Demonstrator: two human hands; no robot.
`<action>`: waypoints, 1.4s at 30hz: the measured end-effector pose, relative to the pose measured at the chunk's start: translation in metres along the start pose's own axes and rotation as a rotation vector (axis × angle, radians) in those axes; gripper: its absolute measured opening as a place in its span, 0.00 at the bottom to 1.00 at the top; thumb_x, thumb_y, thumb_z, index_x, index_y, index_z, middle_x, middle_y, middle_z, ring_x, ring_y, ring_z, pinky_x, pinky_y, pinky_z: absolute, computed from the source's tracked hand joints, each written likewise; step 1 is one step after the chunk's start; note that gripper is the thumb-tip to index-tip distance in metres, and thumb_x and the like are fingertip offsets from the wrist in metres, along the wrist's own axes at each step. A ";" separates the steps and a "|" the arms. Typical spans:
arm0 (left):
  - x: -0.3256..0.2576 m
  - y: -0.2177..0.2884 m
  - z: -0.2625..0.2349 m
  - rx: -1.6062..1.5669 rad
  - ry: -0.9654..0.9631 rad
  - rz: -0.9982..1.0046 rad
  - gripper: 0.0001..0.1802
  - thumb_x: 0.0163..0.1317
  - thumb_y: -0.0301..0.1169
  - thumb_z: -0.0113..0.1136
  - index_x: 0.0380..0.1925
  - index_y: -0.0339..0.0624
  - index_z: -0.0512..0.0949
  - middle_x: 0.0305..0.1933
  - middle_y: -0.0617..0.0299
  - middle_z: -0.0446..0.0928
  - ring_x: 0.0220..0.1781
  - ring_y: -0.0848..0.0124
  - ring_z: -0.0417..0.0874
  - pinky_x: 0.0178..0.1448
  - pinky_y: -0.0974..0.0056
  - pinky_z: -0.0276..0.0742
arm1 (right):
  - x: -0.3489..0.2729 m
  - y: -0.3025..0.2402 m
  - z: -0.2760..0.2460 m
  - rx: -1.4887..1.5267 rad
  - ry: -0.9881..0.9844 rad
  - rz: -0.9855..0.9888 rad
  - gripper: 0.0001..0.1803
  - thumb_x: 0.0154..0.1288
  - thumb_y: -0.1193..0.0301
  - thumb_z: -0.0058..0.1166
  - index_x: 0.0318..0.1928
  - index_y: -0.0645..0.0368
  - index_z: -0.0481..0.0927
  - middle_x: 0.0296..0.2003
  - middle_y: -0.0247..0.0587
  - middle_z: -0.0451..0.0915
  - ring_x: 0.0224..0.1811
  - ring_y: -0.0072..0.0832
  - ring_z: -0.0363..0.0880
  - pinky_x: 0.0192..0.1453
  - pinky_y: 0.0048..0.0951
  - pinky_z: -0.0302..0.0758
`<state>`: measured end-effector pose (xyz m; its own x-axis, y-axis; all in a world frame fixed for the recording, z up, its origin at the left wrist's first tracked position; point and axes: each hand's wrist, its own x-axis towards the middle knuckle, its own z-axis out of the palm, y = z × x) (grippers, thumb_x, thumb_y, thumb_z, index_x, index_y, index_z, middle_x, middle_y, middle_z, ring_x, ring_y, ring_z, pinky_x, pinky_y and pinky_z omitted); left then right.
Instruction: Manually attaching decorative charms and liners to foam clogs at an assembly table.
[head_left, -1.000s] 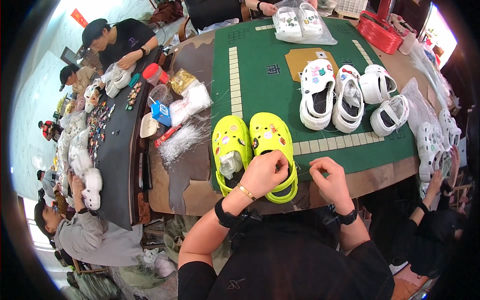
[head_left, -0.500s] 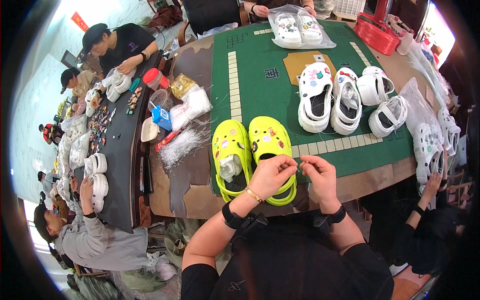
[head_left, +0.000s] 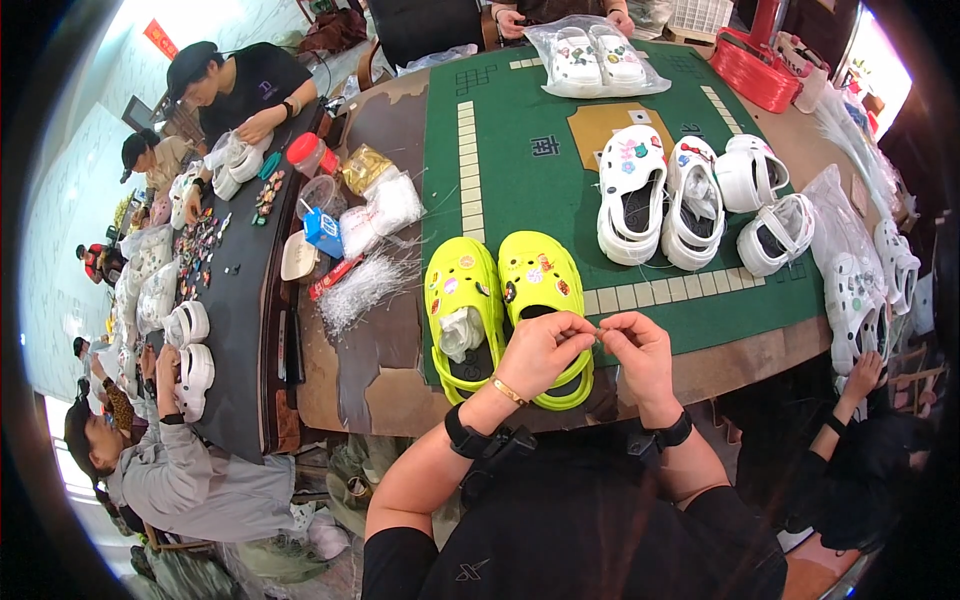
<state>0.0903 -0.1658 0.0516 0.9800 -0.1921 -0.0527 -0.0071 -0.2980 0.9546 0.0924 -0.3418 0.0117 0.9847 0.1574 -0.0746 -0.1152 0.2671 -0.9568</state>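
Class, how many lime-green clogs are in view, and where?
2: the left clog and the right clog, side by side on the table before the person, whose left hand partly covers the right clog. Others could be hidden.

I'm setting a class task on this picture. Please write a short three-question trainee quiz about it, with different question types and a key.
1. Multiple choice: the person's left hand and right hand are held close together. Which partly hides a lime-green clog?
a) left
b) right
c) neither

2. True or false: every clog on the person's table is white.

3. Count: how many white clogs on the green mat are outside the clear bag?

Key: 1. a. 2. False; two are lime-green. 3. Four.
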 end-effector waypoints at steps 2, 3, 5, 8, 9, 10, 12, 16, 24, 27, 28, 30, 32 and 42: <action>0.000 0.002 -0.001 0.003 -0.003 -0.008 0.09 0.60 0.29 0.64 0.37 0.35 0.82 0.27 0.63 0.82 0.27 0.81 0.78 0.33 0.72 0.74 | 0.000 0.000 0.001 0.013 0.006 -0.008 0.07 0.63 0.79 0.57 0.42 0.65 0.81 0.33 0.31 0.81 0.35 0.15 0.76 0.41 0.18 0.73; 0.000 0.002 -0.001 0.006 -0.006 -0.016 0.09 0.60 0.29 0.64 0.37 0.35 0.82 0.26 0.64 0.82 0.26 0.81 0.77 0.33 0.72 0.74 | 0.000 0.000 0.001 -0.040 0.018 -0.040 0.07 0.62 0.79 0.58 0.41 0.65 0.81 0.33 0.32 0.82 0.35 0.16 0.76 0.41 0.18 0.73; -0.001 0.000 -0.001 -0.013 -0.004 -0.015 0.08 0.60 0.29 0.64 0.37 0.36 0.82 0.26 0.64 0.81 0.26 0.81 0.77 0.32 0.72 0.74 | 0.000 -0.001 0.001 -0.093 0.028 -0.073 0.06 0.61 0.79 0.58 0.39 0.65 0.81 0.32 0.32 0.82 0.34 0.17 0.77 0.41 0.19 0.73; -0.001 0.001 -0.002 -0.030 -0.011 -0.026 0.08 0.60 0.29 0.64 0.36 0.36 0.83 0.26 0.65 0.81 0.26 0.82 0.77 0.32 0.73 0.74 | 0.002 -0.008 0.001 -0.334 0.019 -0.243 0.05 0.58 0.81 0.60 0.36 0.65 0.81 0.31 0.34 0.82 0.34 0.19 0.77 0.41 0.21 0.73; -0.001 0.002 -0.002 -0.028 -0.020 -0.038 0.08 0.60 0.29 0.64 0.36 0.36 0.83 0.27 0.65 0.82 0.26 0.82 0.77 0.33 0.73 0.74 | 0.001 -0.013 0.002 -0.377 0.007 -0.282 0.05 0.57 0.81 0.60 0.35 0.65 0.81 0.31 0.35 0.81 0.34 0.20 0.77 0.41 0.22 0.73; -0.001 0.001 -0.003 -0.028 -0.020 -0.037 0.08 0.60 0.29 0.64 0.36 0.36 0.83 0.27 0.65 0.82 0.26 0.82 0.77 0.33 0.73 0.74 | 0.002 -0.015 0.003 -0.420 -0.005 -0.321 0.05 0.55 0.82 0.60 0.34 0.65 0.81 0.30 0.36 0.81 0.34 0.21 0.77 0.41 0.22 0.73; -0.001 0.000 -0.003 0.003 -0.035 -0.005 0.08 0.60 0.29 0.64 0.36 0.36 0.82 0.27 0.65 0.82 0.27 0.82 0.77 0.33 0.73 0.74 | 0.003 -0.015 0.001 -0.463 -0.005 -0.343 0.06 0.53 0.82 0.62 0.34 0.64 0.82 0.30 0.38 0.81 0.34 0.25 0.78 0.41 0.24 0.73; -0.001 0.001 -0.003 -0.016 -0.054 0.003 0.08 0.60 0.29 0.64 0.36 0.36 0.82 0.26 0.65 0.82 0.26 0.82 0.77 0.33 0.73 0.74 | 0.006 -0.016 -0.002 -0.562 -0.019 -0.435 0.07 0.49 0.81 0.65 0.32 0.62 0.82 0.30 0.40 0.82 0.34 0.33 0.78 0.41 0.30 0.74; -0.001 0.000 -0.004 0.062 -0.063 0.073 0.07 0.59 0.29 0.64 0.35 0.36 0.83 0.26 0.61 0.82 0.25 0.78 0.80 0.33 0.71 0.75 | 0.006 -0.019 -0.004 -0.681 -0.074 -0.526 0.08 0.47 0.80 0.66 0.31 0.60 0.82 0.29 0.39 0.82 0.35 0.35 0.78 0.40 0.32 0.74; -0.001 0.000 -0.004 0.080 -0.066 0.087 0.07 0.59 0.29 0.64 0.34 0.36 0.83 0.27 0.61 0.82 0.25 0.77 0.80 0.33 0.71 0.75 | 0.006 -0.021 -0.005 -0.708 -0.089 -0.542 0.09 0.48 0.80 0.66 0.32 0.60 0.82 0.29 0.39 0.82 0.35 0.35 0.78 0.40 0.32 0.74; 0.000 -0.001 -0.004 0.080 -0.066 0.087 0.07 0.59 0.29 0.64 0.34 0.36 0.83 0.27 0.61 0.82 0.25 0.77 0.80 0.33 0.71 0.75 | 0.006 -0.021 -0.005 -0.726 -0.099 -0.553 0.09 0.48 0.80 0.66 0.32 0.60 0.82 0.29 0.39 0.82 0.35 0.35 0.78 0.40 0.32 0.74; 0.000 -0.002 -0.004 0.083 -0.058 0.107 0.07 0.59 0.29 0.64 0.34 0.36 0.83 0.26 0.61 0.82 0.25 0.78 0.80 0.33 0.71 0.75 | 0.005 -0.022 -0.004 -0.717 -0.102 -0.552 0.09 0.48 0.81 0.66 0.32 0.60 0.82 0.30 0.39 0.82 0.35 0.35 0.78 0.40 0.32 0.75; 0.000 -0.001 -0.004 0.088 -0.054 0.095 0.07 0.59 0.29 0.64 0.34 0.36 0.83 0.26 0.61 0.82 0.25 0.78 0.80 0.32 0.71 0.75 | 0.004 -0.022 -0.002 -0.708 -0.105 -0.550 0.09 0.48 0.81 0.65 0.33 0.61 0.82 0.30 0.39 0.82 0.35 0.36 0.79 0.40 0.31 0.75; 0.000 -0.001 -0.002 0.068 -0.032 0.058 0.08 0.59 0.30 0.64 0.34 0.35 0.83 0.25 0.59 0.82 0.25 0.77 0.81 0.32 0.71 0.76 | 0.002 -0.017 -0.002 -0.609 -0.085 -0.492 0.08 0.52 0.84 0.59 0.34 0.63 0.82 0.31 0.41 0.82 0.35 0.32 0.79 0.41 0.28 0.75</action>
<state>0.0905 -0.1632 0.0515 0.9708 -0.2399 -0.0082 -0.0782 -0.3482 0.9342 0.0964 -0.3479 0.0269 0.8879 0.2347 0.3957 0.4473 -0.2393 -0.8618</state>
